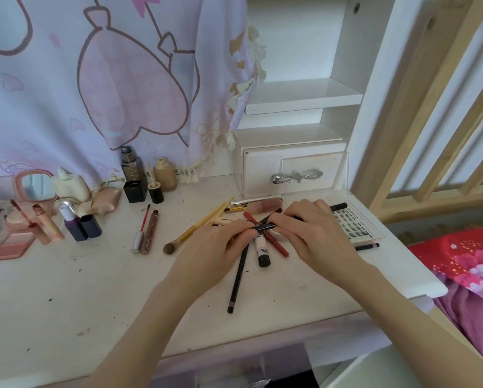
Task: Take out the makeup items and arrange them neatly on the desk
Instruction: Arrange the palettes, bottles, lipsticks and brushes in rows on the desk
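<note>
A heap of pencils and brushes lies mid-desk. My left hand (pixel 215 247) and my right hand (pixel 316 233) meet over it, both pinching a thin black pen (pixel 265 226) between their fingertips. Beneath them lie a red pencil (pixel 276 243), a long black pencil (pixel 239 275) and a small white tube with a black cap (pixel 262 252). A tan-handled brush (pixel 190 233) points left. Two slim lip pencils (pixel 145 231) lie side by side further left. A false-lash card (pixel 352 225) sits by my right hand.
Along the back left stand a pink mirror (pixel 36 186), purple bottles (pixel 78 222), a dark bottle (pixel 132 175), a beige bottle (pixel 164 175) and a blush palette (pixel 10 245). A white drawer unit (pixel 290 172) is behind the pile. The desk edge (pixel 425 278) drops off at right.
</note>
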